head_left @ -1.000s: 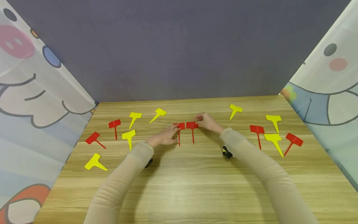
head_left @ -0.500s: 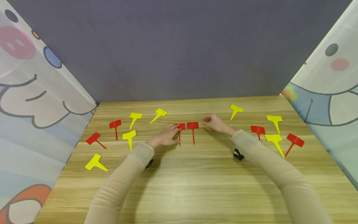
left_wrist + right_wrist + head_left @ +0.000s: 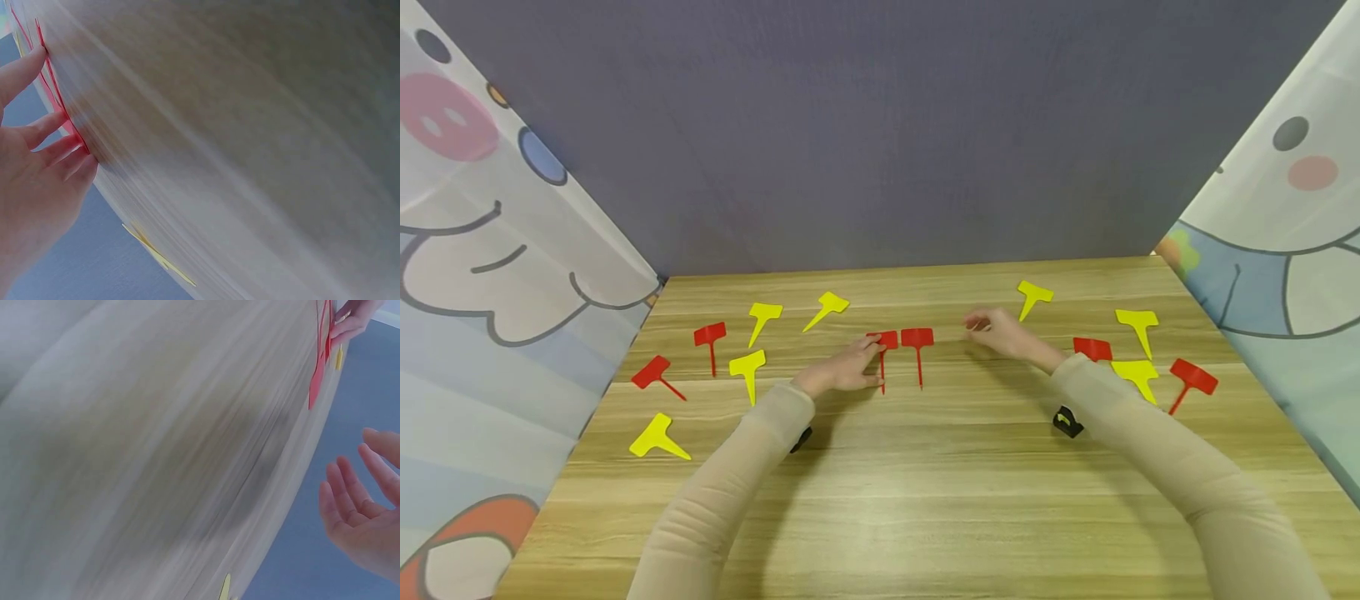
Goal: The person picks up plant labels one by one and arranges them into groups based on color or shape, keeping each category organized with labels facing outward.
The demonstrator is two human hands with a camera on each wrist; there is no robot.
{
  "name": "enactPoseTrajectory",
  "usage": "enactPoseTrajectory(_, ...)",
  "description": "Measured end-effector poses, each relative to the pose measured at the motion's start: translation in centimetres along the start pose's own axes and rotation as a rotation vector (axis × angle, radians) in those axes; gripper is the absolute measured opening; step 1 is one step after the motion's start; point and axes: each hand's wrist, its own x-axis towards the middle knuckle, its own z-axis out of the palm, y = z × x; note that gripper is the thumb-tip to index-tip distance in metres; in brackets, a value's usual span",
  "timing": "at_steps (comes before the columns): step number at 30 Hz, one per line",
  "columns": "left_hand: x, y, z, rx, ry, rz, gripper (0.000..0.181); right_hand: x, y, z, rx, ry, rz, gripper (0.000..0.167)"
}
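Observation:
Two red T-shaped tags lie side by side at mid-table. Fingertips of my left hand (image 3: 847, 365) rest on the left red tag (image 3: 889, 339), on its head and by its stem; the left wrist view shows the hand (image 3: 40, 169) with fingers spread along that red tag (image 3: 56, 87). Nothing touches the right red tag (image 3: 917, 337). To its right, my right hand (image 3: 1000, 332) hovers over the wood with relaxed, slightly bent fingers and holds nothing, as the right wrist view of the hand (image 3: 365, 512) also shows.
Yellow tags (image 3: 765, 312) and red tags (image 3: 710, 333) lie scattered on the left. More yellow tags (image 3: 1034, 292) and red tags (image 3: 1193, 377) lie on the right, some near my right sleeve (image 3: 1120, 417). A grey panel (image 3: 880, 133) stands behind the table (image 3: 887, 517).
My right hand has let go of the right red tag and moved away to the right. The left hand has stayed on the left red tag.

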Motion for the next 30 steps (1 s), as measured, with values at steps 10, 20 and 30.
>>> enactPoseTrajectory(10,-0.1,0.1,-0.1,-0.003,0.008,0.008,0.065,-2.0,0.6,-1.9,-0.005,0.027,0.021,0.029)
enactPoseTrajectory(20,-0.1,0.0,0.0,-0.007,0.002,-0.004,0.066,-4.1,1.6,-3.8,-0.015,0.042,0.033,0.030)
enactPoseTrajectory(30,-0.1,0.0,0.0,0.002,0.002,-0.008,0.065,-5.8,3.1,-5.1,-0.076,0.096,0.018,0.026)
